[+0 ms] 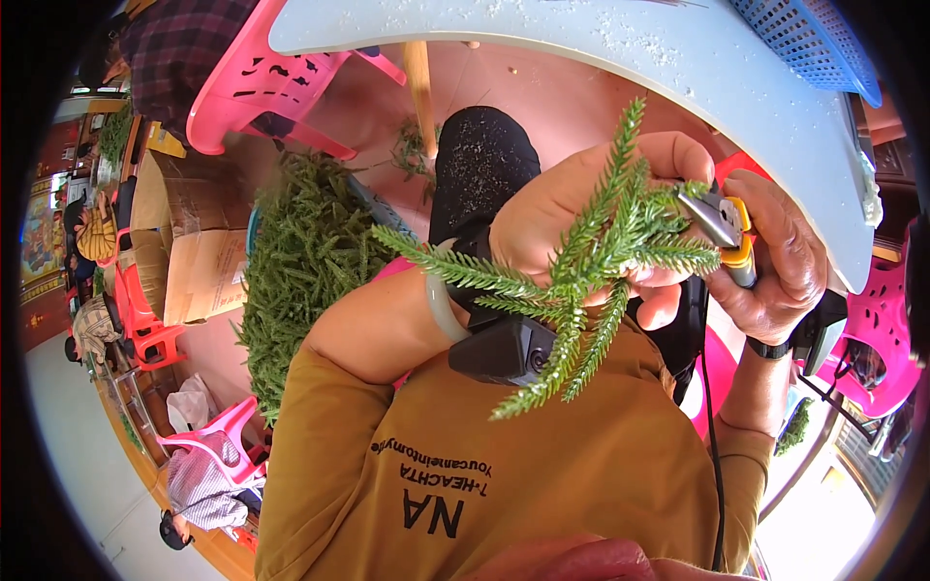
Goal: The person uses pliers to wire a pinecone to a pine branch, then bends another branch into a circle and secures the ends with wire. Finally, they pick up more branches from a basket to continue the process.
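Observation:
My left hand [547, 208] is closed round a green artificial pine sprig [579, 286], whose needled branches fan out toward my chest and up past my fingers. My right hand [780, 261] grips a pair of pliers [719, 221] with yellow-orange handles. The metal jaws point left and touch or overlap the sprig's stem end beside my left fingertips. Needles and fingers hide exactly what lies between the jaws. Both hands are held over my lap, just below the edge of the pale blue table [620, 34].
A big heap of green pine sprigs [305, 271] stands to my left, with an opened cardboard box [203, 232] beyond it. White crumbs dot the tabletop, where a blue perforated basket [809, 44] sits far right. Pink chairs [257, 92] and several people are around.

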{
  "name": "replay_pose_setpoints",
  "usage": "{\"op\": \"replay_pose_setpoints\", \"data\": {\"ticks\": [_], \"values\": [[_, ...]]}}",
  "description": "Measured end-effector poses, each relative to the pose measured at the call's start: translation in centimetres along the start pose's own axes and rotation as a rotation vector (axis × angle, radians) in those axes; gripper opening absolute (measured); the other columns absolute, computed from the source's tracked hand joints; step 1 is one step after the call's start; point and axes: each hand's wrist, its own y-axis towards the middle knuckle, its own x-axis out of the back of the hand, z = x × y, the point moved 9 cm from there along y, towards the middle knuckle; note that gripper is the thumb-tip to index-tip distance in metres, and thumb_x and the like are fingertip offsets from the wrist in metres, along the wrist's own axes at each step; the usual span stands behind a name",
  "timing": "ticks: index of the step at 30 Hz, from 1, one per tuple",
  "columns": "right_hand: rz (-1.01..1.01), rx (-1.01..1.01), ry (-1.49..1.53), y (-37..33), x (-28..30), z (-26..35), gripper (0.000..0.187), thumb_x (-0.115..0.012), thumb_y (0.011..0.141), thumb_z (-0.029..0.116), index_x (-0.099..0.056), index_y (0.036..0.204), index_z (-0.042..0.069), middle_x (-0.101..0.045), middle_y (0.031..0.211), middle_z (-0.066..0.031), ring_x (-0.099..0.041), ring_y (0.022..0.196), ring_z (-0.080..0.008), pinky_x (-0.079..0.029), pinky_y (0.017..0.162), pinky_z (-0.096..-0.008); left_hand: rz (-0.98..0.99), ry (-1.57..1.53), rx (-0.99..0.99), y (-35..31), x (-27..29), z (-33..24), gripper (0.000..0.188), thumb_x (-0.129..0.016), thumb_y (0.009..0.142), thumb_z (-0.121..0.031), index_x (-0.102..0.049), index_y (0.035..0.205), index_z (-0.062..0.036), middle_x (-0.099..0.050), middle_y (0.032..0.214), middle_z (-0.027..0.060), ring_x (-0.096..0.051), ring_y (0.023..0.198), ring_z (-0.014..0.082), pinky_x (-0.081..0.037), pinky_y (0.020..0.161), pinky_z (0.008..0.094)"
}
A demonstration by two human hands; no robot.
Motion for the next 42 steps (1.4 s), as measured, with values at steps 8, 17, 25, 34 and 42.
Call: {"op": "replay_pose_setpoints", "data": {"ticks": [8,17,25,34,42], "values": [[-0.059,-0.036,0.177,-0.7,0.1,-1.9,0.060,-0.079,0.063,0.014,-0.055,0.114,-0.005,-0.059,0.107,-0.0182,-0.058,0.098,-0.0268,-0.045,0.084,-0.0364,-0.157,0.005,-0.013,0.4,0.0,-1.0,0.037,-0.066,0.082,-0.011,-0.044,0.110,-0.0044,-0.057,0.090,0.0101,-0.056,0.063,0.0151,-0.051,0.055,0.0330],[-0.124,-0.242,0.539,-2.3,0.4,-5.2,0.068,-0.079,0.064,0.016,-0.050,0.121,-0.007,-0.053,0.119,-0.0175,-0.050,0.110,-0.0259,-0.038,0.094,-0.0371,-0.258,0.161,-0.106,0.5,-0.7,-3.4,0.014,-0.053,0.092,-0.015,-0.049,0.103,-0.0074,-0.059,0.078,0.0077,-0.058,0.060,0.0178,-0.046,0.049,0.0299],[-0.074,-0.178,0.394,-1.6,0.3,-4.3,0.064,-0.080,0.062,0.015,-0.054,0.116,-0.006,-0.055,0.114,-0.0182,-0.053,0.106,-0.0262,-0.040,0.093,-0.0366,-0.130,0.061,-0.037,0.9,-1.2,-2.7,0.015,-0.051,0.093,-0.017,-0.049,0.103,-0.0065,-0.060,0.080,0.0073,-0.057,0.059,0.0162,-0.044,0.048,0.0294],[-0.032,-0.095,0.241,-0.9,0.2,-3.1,0.060,-0.080,0.056,0.012,-0.059,0.109,-0.006,-0.059,0.106,-0.0192,-0.058,0.100,-0.0284,-0.045,0.087,-0.0361,-0.227,0.106,0.005,0.5,-1.2,-2.5,0.014,-0.052,0.093,-0.017,-0.050,0.102,-0.0063,-0.058,0.077,0.0064,-0.056,0.060,0.0134,-0.042,0.045,0.0246],[-0.042,-0.096,0.224,-1.0,0.2,-3.2,0.060,-0.079,0.056,0.012,-0.059,0.110,-0.006,-0.059,0.106,-0.0193,-0.058,0.099,-0.0283,-0.045,0.086,-0.0355,-0.321,0.243,-0.097,0.5,-1.4,-3.6,0.015,-0.050,0.093,-0.015,-0.046,0.102,-0.0030,-0.058,0.081,0.0092,-0.054,0.058,0.0143,-0.043,0.047,0.0266]]}}
